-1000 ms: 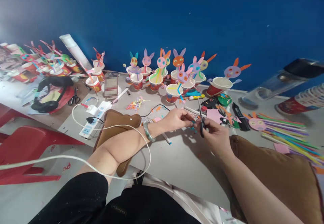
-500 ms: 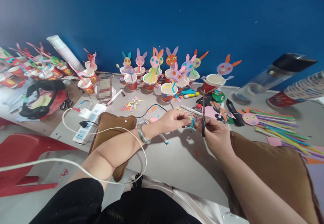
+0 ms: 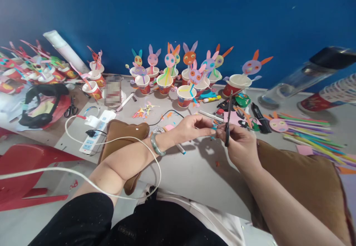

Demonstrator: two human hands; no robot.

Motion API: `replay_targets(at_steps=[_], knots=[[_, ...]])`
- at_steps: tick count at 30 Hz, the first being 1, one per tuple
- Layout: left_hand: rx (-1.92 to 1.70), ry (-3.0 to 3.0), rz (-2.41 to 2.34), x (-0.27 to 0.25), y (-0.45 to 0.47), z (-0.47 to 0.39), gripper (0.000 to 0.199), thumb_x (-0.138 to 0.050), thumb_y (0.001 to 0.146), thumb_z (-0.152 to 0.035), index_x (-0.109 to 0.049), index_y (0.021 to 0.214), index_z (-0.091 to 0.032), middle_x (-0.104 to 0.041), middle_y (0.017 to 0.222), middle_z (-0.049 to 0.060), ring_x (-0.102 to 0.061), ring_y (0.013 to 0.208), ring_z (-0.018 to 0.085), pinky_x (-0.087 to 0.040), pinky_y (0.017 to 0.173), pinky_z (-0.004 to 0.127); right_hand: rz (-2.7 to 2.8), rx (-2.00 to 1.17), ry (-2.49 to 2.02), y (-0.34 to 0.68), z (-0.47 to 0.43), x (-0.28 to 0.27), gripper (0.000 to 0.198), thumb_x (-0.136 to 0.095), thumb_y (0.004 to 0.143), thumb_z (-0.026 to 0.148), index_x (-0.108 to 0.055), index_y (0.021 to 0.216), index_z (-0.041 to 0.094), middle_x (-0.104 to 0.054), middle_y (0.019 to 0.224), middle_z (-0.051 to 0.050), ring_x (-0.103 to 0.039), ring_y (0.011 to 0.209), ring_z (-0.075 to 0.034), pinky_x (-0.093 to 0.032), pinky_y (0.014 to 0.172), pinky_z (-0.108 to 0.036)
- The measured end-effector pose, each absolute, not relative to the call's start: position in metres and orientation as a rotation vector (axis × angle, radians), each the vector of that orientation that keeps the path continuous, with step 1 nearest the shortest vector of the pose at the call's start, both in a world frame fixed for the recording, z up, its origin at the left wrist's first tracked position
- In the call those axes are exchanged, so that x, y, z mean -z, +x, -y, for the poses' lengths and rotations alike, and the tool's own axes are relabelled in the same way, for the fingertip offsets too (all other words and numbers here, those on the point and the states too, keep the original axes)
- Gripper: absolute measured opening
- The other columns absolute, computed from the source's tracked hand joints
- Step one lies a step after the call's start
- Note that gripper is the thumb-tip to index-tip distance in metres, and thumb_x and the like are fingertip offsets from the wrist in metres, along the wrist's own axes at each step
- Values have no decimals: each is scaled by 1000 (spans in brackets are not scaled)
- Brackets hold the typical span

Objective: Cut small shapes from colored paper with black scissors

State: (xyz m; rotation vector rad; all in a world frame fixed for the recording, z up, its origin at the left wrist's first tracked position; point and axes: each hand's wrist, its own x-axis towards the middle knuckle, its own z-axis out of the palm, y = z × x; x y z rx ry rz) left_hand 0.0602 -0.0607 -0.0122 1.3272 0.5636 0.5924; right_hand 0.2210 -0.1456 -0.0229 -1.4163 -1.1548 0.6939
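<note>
Head view: we note the right hand (image 3: 241, 144) closed round black-handled scissors (image 3: 227, 135), blades pointing away, the left hand (image 3: 193, 127) narrow-fingered at a small blue piece (image 3: 214, 127) between the hands — a loose pinch could drop it. The white cable (image 3: 41, 169), looped across the left forearm (image 3: 130, 164), might snag if that arm pulls. Fingertips hide most of the piece — we cannot tell which hand grips it.
</note>
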Motion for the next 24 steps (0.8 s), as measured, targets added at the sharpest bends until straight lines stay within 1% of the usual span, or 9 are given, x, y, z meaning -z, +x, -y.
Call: replay_targets(at_steps=[4,8,12,21,24], knots=[[-541,1364,-510,15,62,62,38,-82,66,-44,-63,71,-12,-58,67,-1,-49,63,8,-38,62,26,1176,-684,-1433,220,147,23,29,-80,72,43,-63,63,22,-67,69,-2,-59,65,-17,-50,61,-30],[-548,1403,-518,14,60,62,35,-81,68,-43,-63,70,-12,-59,66,-1,-50,63,8,-37,61,26,1184,-703,-1419,220,147,24,24,-77,73,37,-62,62,22,-65,69,-1,-59,65,-17,-50,61,-30],[-563,1431,-535,14,60,63,34,-80,69,-42,-63,69,-13,-56,62,-3,-46,60,7,-35,59,25,1166,-713,-1398,220,148,25,22,-77,73,34,-62,62,23,-64,68,0,-59,67,-17,-50,64,-31],[-578,1408,-528,17,61,63,37,-83,67,-43,-63,66,-12,-56,60,-3,-45,57,6,-33,56,24,1148,-743,-1388,220,147,28,24,-81,70,37,-64,62,23,-65,69,0,-60,67,-17,-52,67,-32],[-578,1447,-524,19,60,61,33,-81,70,-40,-63,67,-12,-56,61,-3,-45,57,6,-33,56,24,1164,-750,-1382,221,145,31,25,-81,71,37,-62,61,23,-65,68,0,-61,69,-18,-51,66,-32]])
